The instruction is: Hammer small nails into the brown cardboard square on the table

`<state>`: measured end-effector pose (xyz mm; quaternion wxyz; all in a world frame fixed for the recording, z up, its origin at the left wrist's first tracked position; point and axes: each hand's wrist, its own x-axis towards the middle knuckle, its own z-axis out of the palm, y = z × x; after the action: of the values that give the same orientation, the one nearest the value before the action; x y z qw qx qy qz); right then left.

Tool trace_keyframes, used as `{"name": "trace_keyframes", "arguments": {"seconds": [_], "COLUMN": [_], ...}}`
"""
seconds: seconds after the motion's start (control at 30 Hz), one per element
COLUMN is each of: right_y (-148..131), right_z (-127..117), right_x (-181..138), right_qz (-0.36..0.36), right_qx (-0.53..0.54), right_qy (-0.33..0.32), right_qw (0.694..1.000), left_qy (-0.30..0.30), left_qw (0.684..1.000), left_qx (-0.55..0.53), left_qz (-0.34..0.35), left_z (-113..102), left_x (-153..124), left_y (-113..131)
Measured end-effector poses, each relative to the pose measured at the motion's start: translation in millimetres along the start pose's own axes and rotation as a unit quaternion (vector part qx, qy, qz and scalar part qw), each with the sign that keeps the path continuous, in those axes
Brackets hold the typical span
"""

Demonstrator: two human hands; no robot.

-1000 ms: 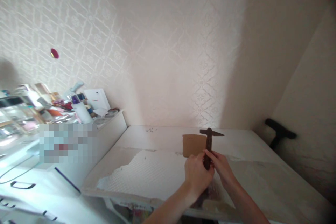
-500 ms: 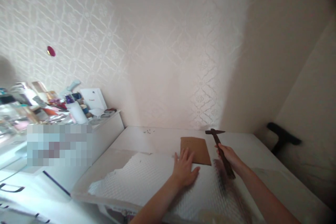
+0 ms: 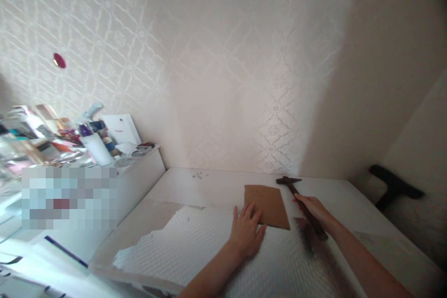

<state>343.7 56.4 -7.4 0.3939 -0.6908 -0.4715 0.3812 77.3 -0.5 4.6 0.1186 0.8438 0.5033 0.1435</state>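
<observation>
A flat piece of brown cardboard (image 3: 271, 205) lies on the white table, with faint small marks near its upper left. My left hand (image 3: 247, 233) rests on the cardboard's lower left edge, fingers spread and palm down. My right hand (image 3: 316, 212) is wrapped around the dark handle of a hammer (image 3: 290, 186). The hammer's head is up and left of the hand, near the back edge of the table, just beyond the cardboard's upper right corner. Under my left forearm is a white quilted sheet (image 3: 167, 247) with a ragged edge.
Several tiny nail-like pieces (image 3: 199, 175) lie at the back of the white table (image 3: 223, 184). To the left, a white cabinet (image 3: 139, 172) carries bottles, including a white bottle (image 3: 97, 148), and a white box (image 3: 122, 129). A black T-shaped object (image 3: 396, 184) stands at the right.
The view has shifted slightly. My left hand stays on the cardboard, and my right hand still grips the hammer, with little movement of either.
</observation>
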Motion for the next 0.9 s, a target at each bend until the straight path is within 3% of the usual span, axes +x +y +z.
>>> {"name": "trace_keyframes", "arguments": {"seconds": [0.23, 0.3, 0.4, 0.57, 0.67, 0.8, 0.9], "right_y": [5.9, 8.5, 12.2, 11.3, 4.6, -0.9, 3.8], "right_z": [-23.3, -23.5, -18.9, -0.2, 24.8, 70.1, 92.5], "right_x": [4.3, 1.8, -5.0, -19.8, -26.5, -27.4, -23.5], "right_qz": [-0.030, -0.057, -0.120, -0.151, -0.202, -0.303, -0.352], "right_qx": [-0.241, -0.361, -0.524, -0.581, -0.557, -0.480, -0.424], "right_qy": [0.055, 0.066, 0.082, 0.180, 0.240, 0.223, 0.191], "right_qw": [0.968, 0.928, 0.840, 0.779, 0.769, 0.792, 0.813], "left_qy": [0.061, 0.080, 0.109, 0.150, 0.177, 0.165, 0.150], "left_qw": [0.997, 0.996, 0.992, 0.968, 0.936, 0.888, 0.882], "left_qx": [-0.040, -0.032, -0.013, 0.030, 0.059, 0.060, 0.041], "left_qz": [-0.018, -0.029, -0.066, -0.197, -0.298, -0.424, -0.445], "left_z": [-9.8, -14.5, -24.4, -51.9, -71.3, -87.3, -91.1], "left_x": [28.0, 37.9, 51.5, 65.1, 66.1, 64.5, 65.4], "left_y": [-14.4, -25.4, -50.9, -113.1, -153.9, -198.9, -219.5]}}
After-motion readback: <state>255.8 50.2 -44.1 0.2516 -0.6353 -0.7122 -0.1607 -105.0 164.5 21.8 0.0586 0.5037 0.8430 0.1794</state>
